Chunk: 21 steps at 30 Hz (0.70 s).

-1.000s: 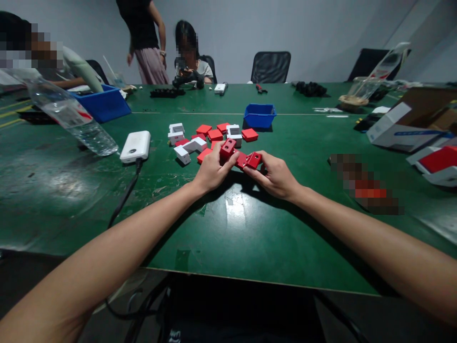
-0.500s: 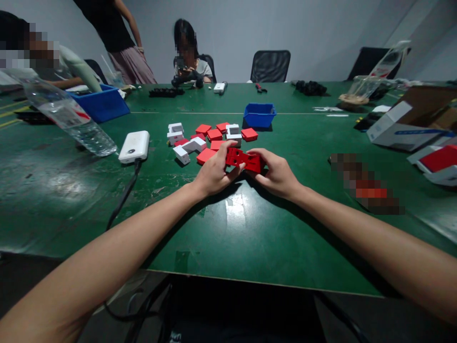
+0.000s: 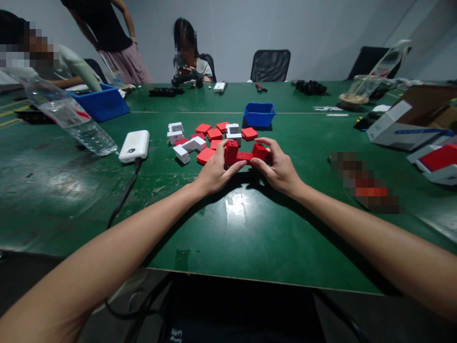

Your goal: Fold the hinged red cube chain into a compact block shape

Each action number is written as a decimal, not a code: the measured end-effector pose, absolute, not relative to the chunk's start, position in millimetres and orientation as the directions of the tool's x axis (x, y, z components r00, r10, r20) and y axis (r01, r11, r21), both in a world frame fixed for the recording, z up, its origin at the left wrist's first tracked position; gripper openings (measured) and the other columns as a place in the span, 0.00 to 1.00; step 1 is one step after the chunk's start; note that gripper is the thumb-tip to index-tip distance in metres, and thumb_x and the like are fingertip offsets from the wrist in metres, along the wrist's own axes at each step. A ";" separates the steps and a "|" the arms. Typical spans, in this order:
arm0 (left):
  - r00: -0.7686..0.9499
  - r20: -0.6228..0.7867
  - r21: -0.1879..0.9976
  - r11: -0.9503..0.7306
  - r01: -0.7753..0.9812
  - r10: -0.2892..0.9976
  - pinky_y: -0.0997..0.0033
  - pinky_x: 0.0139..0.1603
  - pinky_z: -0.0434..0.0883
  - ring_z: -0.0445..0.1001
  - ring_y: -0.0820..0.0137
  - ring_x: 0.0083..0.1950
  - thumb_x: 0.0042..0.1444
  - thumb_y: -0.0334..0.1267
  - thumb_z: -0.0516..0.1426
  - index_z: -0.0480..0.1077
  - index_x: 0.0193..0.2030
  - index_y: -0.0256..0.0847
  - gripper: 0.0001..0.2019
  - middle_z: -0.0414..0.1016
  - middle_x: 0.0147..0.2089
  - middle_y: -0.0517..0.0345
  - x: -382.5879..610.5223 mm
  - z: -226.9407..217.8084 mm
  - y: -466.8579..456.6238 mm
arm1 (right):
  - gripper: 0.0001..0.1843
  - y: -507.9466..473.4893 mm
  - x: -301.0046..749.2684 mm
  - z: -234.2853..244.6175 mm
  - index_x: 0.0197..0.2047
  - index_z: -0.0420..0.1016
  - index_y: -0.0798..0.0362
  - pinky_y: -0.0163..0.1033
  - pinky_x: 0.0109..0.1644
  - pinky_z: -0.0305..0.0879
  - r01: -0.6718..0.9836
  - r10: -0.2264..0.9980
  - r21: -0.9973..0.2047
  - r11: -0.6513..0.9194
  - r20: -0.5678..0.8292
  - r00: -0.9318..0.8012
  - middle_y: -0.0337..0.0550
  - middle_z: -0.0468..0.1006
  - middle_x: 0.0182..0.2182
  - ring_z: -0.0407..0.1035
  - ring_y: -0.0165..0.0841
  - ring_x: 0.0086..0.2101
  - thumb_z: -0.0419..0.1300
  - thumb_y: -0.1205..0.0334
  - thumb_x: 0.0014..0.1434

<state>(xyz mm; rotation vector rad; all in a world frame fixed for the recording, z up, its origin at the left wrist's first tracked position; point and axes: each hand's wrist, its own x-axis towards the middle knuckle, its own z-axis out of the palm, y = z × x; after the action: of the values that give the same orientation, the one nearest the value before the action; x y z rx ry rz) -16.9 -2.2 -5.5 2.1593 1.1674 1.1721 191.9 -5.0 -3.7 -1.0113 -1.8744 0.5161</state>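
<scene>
Between my two hands is a red U-shaped plastic part (image 3: 244,156), with a raised block at each end and a low flat bridge in the middle. My left hand (image 3: 216,167) is closed on its left end, and my right hand (image 3: 279,167) grips the right end with fingers and thumb. Just beyond lie several flat red pieces (image 3: 203,128) and several white U-shaped pieces (image 3: 195,145), loosely grouped on the green table (image 3: 250,228). Fingers partly cover the ends of the held part.
A small blue bin (image 3: 259,116) stands past the pieces. To the left are a white power bank (image 3: 134,146) with a black cable and a tilted water bottle (image 3: 71,119). An open cardboard box (image 3: 396,125) sits at right. People (image 3: 189,57) are across the table.
The red part has been turned in my hands: its flat, holed face showed before, and now its two raised ends stand up. The standing person at the back shifted slightly left.
</scene>
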 end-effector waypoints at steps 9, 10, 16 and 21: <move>0.209 0.470 0.750 -0.513 0.417 0.857 0.60 0.40 0.75 0.77 0.64 0.38 0.61 0.62 0.53 0.60 0.58 0.40 0.30 0.77 0.42 0.50 -19.6 -7.9 5.9 | 0.28 -8.5 190.7 0.9 0.57 0.62 0.51 0.38 0.32 0.67 0.466 0.812 -0.666 0.583 0.476 -0.337 0.43 0.80 0.34 0.73 0.34 0.29 0.65 0.53 0.57; 0.211 0.472 0.745 -0.515 0.424 0.856 0.61 0.40 0.74 0.76 0.64 0.37 0.61 0.63 0.53 0.60 0.59 0.40 0.30 0.77 0.41 0.51 -20.4 -6.8 5.3 | 0.28 -8.8 190.7 1.5 0.57 0.62 0.51 0.38 0.32 0.67 0.477 0.814 -0.660 0.580 0.473 -0.337 0.44 0.80 0.35 0.73 0.34 0.29 0.65 0.53 0.57; 0.263 0.564 0.615 -0.611 0.499 0.783 0.63 0.44 0.74 0.77 0.64 0.40 0.60 0.61 0.56 0.59 0.62 0.38 0.33 0.77 0.45 0.49 -23.7 0.3 -0.6 | 0.22 -5.6 191.8 -1.3 0.50 0.69 0.53 0.41 0.35 0.69 0.539 0.758 -0.545 0.642 0.559 -0.337 0.52 0.77 0.46 0.73 0.39 0.38 0.66 0.56 0.54; 0.437 0.632 0.466 -0.764 0.446 0.640 0.62 0.52 0.75 0.78 0.59 0.53 0.60 0.55 0.58 0.55 0.67 0.39 0.34 0.73 0.59 0.42 -21.2 -0.1 -7.1 | 0.21 -2.6 192.9 -4.8 0.48 0.71 0.53 0.42 0.38 0.70 0.527 0.731 -0.515 0.676 0.558 -0.393 0.50 0.78 0.42 0.72 0.39 0.37 0.67 0.57 0.52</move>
<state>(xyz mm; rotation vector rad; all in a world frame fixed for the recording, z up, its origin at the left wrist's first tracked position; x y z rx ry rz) -21.2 -7.1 -0.1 2.4602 0.9478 1.2319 192.9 -2.6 -4.8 -0.9666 -2.0882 0.3248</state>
